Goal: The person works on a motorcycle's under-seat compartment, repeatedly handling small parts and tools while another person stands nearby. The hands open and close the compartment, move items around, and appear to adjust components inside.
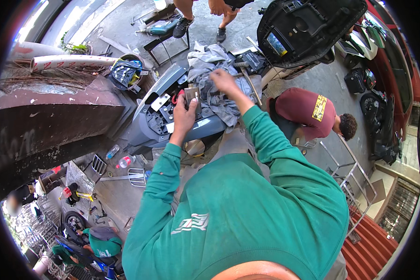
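My left hand is closed around a small brownish, box-shaped part, held above the opened grey scooter body. Red and dark parts show in the body's recess beside it. My right hand hovers over a crumpled grey cloth, its fingers bent together; whether something small sits in them I cannot make out. The cloth drapes over the scooter and down toward my legs. Just right of this hand, a long thin wooden-looking handle lies slanted beside a black box.
A large black seat underside stands raised at upper right. On my right a person in a maroon shirt crouches near a metal frame. Someone stands ahead, near a teal power tool. A bucket and bottles are left.
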Demonstrator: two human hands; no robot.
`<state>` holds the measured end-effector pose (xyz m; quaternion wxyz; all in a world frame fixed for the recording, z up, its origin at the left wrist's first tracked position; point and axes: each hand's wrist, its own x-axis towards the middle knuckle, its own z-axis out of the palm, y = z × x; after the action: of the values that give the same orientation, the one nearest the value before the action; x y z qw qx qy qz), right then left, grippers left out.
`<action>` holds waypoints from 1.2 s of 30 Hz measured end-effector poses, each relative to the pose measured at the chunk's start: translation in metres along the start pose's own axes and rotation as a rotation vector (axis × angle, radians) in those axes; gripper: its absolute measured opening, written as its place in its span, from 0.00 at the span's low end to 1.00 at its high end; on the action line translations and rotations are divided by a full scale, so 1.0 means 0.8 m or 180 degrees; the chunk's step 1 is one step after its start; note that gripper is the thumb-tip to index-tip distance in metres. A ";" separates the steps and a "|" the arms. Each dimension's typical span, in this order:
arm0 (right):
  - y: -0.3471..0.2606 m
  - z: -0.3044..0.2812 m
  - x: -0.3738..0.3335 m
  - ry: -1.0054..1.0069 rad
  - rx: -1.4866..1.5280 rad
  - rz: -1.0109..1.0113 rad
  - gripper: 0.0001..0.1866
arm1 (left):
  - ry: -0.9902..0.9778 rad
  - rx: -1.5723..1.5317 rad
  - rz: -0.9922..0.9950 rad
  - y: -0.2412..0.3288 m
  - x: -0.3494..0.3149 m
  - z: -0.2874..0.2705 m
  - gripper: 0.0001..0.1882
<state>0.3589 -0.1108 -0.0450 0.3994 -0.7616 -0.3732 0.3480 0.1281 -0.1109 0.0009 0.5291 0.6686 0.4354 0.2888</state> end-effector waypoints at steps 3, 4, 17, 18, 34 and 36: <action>0.046 -0.068 0.032 -0.0396 -0.0673 0.0404 0.14 | -0.0332 -0.0501 -0.0174 -0.001 0.011 -0.019 0.16; 0.057 -0.078 0.036 -0.0528 -0.0762 0.0238 0.14 | -0.0381 -0.0734 -0.0365 0.000 0.008 -0.029 0.17; 0.103 -0.046 0.021 0.0324 -0.0804 0.1044 0.16 | -0.0107 -0.1338 -0.0306 -0.031 -0.057 -0.175 0.24; 0.089 -0.046 0.015 0.0553 -0.1382 0.0860 0.16 | 0.0021 -0.1652 -0.0499 -0.033 -0.060 -0.191 0.21; -0.116 0.235 -0.035 -0.1163 -0.2327 -0.1618 0.14 | 0.0399 0.2615 -0.0599 -0.033 -0.013 -0.191 0.18; -0.107 0.238 -0.038 -0.0944 -0.2345 -0.2168 0.08 | 0.0454 0.3059 -0.0139 -0.037 -0.007 -0.180 0.21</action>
<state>0.1615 -0.0357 -0.0470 0.1384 -0.6297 -0.7499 0.1482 -0.0045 -0.0483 0.0120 0.1353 0.8065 0.5686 0.0891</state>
